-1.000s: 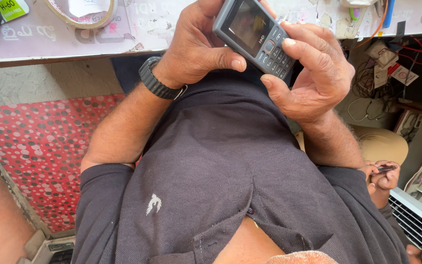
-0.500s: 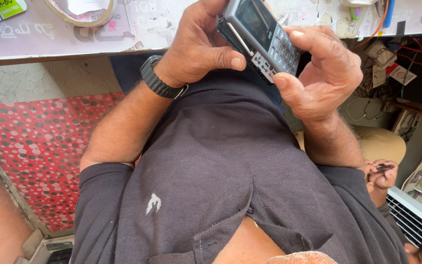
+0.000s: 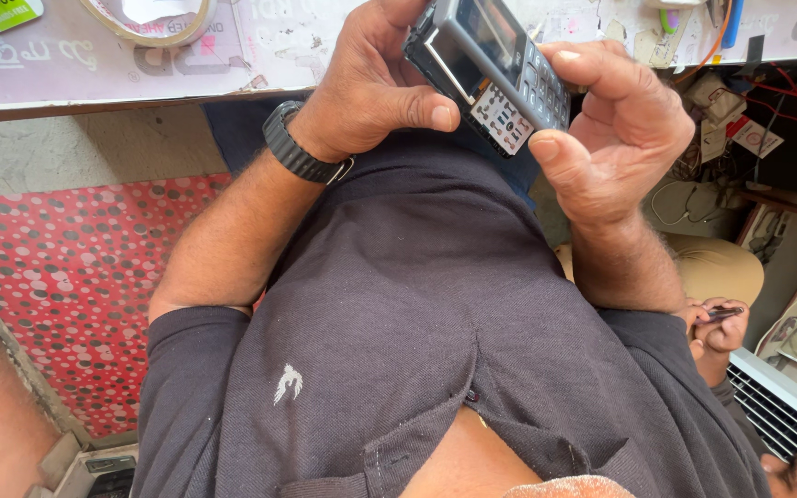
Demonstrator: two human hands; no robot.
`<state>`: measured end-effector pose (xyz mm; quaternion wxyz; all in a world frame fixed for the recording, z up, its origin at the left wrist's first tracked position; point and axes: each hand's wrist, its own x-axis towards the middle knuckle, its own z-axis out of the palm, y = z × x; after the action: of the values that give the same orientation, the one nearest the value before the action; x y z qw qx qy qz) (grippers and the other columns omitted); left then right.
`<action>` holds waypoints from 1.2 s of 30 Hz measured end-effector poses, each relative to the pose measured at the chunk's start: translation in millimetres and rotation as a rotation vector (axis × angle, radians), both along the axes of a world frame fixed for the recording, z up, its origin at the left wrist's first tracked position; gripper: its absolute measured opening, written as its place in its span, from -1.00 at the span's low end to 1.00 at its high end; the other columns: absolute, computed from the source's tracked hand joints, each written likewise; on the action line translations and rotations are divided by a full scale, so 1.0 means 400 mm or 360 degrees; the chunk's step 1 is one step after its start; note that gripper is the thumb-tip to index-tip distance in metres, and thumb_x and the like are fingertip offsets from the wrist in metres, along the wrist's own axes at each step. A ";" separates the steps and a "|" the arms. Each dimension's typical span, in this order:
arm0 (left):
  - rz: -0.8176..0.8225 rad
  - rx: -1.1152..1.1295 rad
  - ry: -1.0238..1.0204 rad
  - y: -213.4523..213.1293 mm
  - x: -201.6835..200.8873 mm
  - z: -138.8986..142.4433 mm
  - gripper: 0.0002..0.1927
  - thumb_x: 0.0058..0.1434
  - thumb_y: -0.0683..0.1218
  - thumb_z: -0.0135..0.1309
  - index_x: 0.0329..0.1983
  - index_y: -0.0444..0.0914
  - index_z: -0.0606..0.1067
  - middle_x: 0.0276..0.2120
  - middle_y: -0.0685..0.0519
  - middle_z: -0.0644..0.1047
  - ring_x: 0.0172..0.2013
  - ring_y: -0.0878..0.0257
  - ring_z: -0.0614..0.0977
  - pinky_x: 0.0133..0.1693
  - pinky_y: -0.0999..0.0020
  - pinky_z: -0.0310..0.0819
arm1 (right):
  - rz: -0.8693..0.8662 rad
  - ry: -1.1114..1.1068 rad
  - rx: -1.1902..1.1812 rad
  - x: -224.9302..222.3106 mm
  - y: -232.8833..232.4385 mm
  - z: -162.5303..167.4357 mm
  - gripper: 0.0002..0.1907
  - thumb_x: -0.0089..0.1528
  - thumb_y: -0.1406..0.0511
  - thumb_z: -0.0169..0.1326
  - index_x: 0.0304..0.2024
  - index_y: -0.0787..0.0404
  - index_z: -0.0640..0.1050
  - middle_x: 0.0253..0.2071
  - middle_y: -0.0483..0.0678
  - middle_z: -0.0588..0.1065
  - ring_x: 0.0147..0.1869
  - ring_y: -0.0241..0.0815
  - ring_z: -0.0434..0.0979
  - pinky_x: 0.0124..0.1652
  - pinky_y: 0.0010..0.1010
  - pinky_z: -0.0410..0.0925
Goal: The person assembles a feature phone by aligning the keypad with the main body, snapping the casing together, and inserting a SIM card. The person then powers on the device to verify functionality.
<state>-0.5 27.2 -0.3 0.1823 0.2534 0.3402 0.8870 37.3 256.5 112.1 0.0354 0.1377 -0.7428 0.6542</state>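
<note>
Both hands held a small grey keypad phone [image 3: 491, 69] up in front of the chest, just at the edge of the table [image 3: 140, 74]. The left hand [image 3: 371, 88] wrapped the phone's left side, its grip closed on the body, thumb lying across the lower edge below the screen. The right hand [image 3: 620, 138] met the phone from the right, its grip also closed on it: the fingers curled over the top right edge by the keys, and the thumb tip touched the lower corner, where a pale keypad sheet [image 3: 502, 118] stood out from under the front frame. The phone was tilted, screen end up and away, keypad end down toward the body. Its front looked partly lifted from the rest, though how far could not be told.

A black watch [image 3: 299, 148] sat on the left wrist. The person wore a dark shirt [image 3: 417, 323] with a small white bird mark.

On the table lay a roll of tape [image 3: 154, 23] at the top left, with papers spread under it, and tools and wires at the top right. Below the table was a red dotted mat [image 3: 57, 286]. At the lower right another person's hand [image 3: 717, 327] held a small dark thing, well apart from the phone.
</note>
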 end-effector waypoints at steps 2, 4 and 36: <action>-0.0020 0.0018 -0.0034 0.002 -0.001 0.000 -0.30 0.35 -0.14 0.46 0.43 -0.22 0.32 0.21 0.04 0.53 0.20 0.26 0.55 0.31 0.28 0.50 | -0.0006 -0.0116 -0.0121 0.002 0.002 0.002 -0.38 0.16 0.15 0.43 0.07 0.45 0.51 -0.01 0.15 0.58 0.06 -0.15 0.60 0.11 -0.40 0.45; -0.0034 0.0022 -0.0039 0.004 -0.001 0.000 -0.32 0.36 -0.14 0.45 0.42 -0.23 0.33 0.21 0.02 0.54 0.20 0.24 0.56 0.32 0.27 0.51 | 0.0001 -0.0161 -0.0241 0.001 0.002 0.001 -0.38 0.18 0.13 0.43 0.08 0.43 0.51 0.01 0.12 0.58 0.07 -0.15 0.61 0.16 -0.39 0.47; -0.0115 0.0059 0.0030 0.025 -0.011 0.006 -0.32 0.35 -0.12 0.43 0.43 -0.21 0.33 0.19 -0.02 0.56 0.22 0.21 0.59 0.31 0.27 0.51 | 0.0169 -0.0315 -0.0446 -0.050 -0.027 0.015 -0.37 0.23 0.11 0.41 0.15 0.33 0.45 0.00 0.13 0.58 0.09 -0.04 0.67 0.11 -0.34 0.55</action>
<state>-4.9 37.4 2.1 0.2064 0.2771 0.3161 0.8836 17.2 245.9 118.2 -0.0536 0.1054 -0.6359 0.7627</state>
